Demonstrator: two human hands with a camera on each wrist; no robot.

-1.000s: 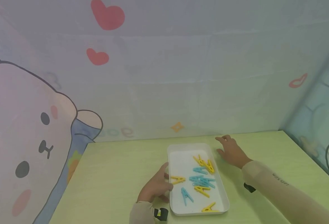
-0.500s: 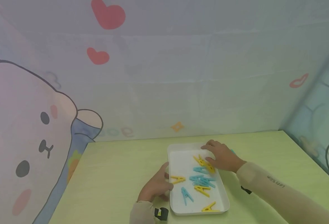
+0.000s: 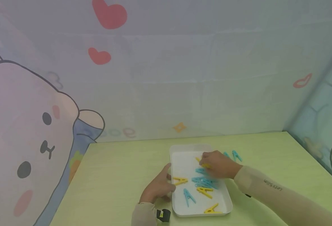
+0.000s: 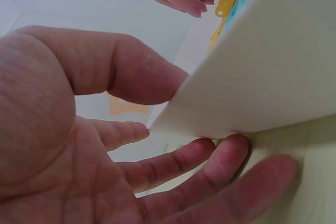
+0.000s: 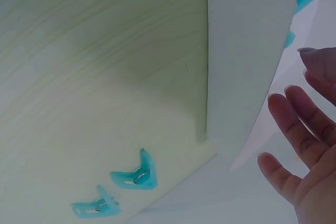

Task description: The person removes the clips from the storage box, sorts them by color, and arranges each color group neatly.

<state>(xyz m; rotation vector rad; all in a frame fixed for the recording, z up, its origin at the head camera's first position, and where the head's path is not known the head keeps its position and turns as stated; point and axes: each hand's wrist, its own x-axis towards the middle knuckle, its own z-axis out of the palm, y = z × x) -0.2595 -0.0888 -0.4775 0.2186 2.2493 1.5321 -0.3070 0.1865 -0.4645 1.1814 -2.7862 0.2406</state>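
Note:
A white tray [image 3: 183, 161] holds several yellow and teal plastic clothespins. My left hand [image 3: 157, 187] grips the tray's left side, its thumb [image 4: 142, 72] at the rim and its other fingers against the outer wall [image 4: 262, 66]. Inside the tray, my right hand [image 3: 218, 164] reaches down at the yellow clothespins [image 3: 197, 160] near the far right, partly covering them. Thumb and fingers of that hand [image 5: 315, 145] stand apart in the right wrist view, with nothing seen between them. Closer to me lie a yellow clothespin [image 3: 204, 192] and a teal clothespin [image 3: 188, 197].
Two teal clothespins, one of them [image 3: 236, 156] farther right, lie on the pale wooden table [image 3: 120, 175] beyond my right hand. A cloth backdrop [image 3: 166, 94] with hearts and a cartoon bear rises behind the table's far edge.
My right hand has moved left and toward me, from beside the tray to over the yellow clothespins. Two teal clothespins on the table have come into view behind it. My left hand stays put.

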